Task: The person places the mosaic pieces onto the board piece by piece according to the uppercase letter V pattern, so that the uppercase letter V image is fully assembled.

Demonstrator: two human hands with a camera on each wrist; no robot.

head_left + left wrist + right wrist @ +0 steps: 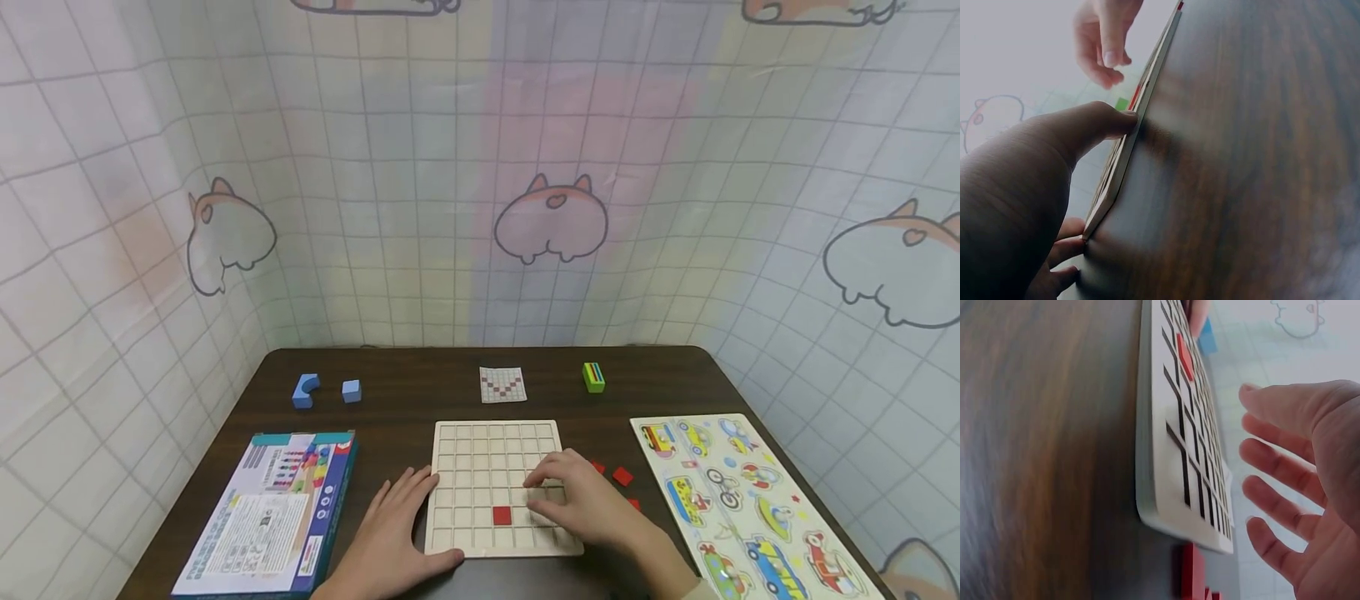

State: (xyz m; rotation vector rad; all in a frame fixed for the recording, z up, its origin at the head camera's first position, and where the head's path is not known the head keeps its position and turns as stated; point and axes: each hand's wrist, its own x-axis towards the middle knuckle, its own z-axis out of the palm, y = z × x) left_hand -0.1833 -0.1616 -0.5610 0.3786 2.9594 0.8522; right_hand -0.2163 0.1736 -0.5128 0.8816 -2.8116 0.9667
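A pale wooden grid board (465, 450) lies flat on the dark table, with one red square tile (502, 516) in a cell near its front. My left hand (401, 533) rests at the board's front left corner, thumb (1119, 122) touching the near edge and fingers along the left side. Over the board's right part hovers my right hand (581, 500), its fingers loosely bent and apart. In the right wrist view nothing lies between that hand's fingers (1279, 465). Several loose red tiles (622, 476) lie right of the board, partly hidden by the right hand and forearm.
Behind the board lies a small grid card (502, 402) with a red V pattern. A green striped block (593, 377), a blue arch block (303, 400) and a blue cube (351, 391) stand farther back. A box (262, 517) lies left, a vehicle puzzle board (757, 533) right.
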